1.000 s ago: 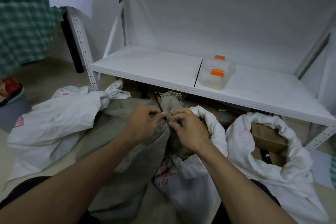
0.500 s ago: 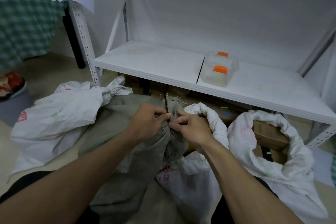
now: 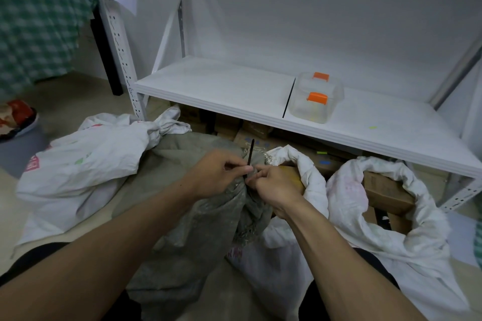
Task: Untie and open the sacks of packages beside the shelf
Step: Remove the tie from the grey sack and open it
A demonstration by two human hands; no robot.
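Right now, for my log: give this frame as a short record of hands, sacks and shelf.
left hand: pinches the black tie at the neck of the grey sack
right hand: pinches the tie's base
grey sack: neck gathered, not yet open
left white sack: knotted shut
right white sack: open, cardboard box inside
shelf: bears a clear box with orange latches

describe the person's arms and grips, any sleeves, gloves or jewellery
The left forearm and right forearm are bare to the frame edge, no sleeves in view. The left grip and right grip wear no gloves; no ring, watch or band shows.
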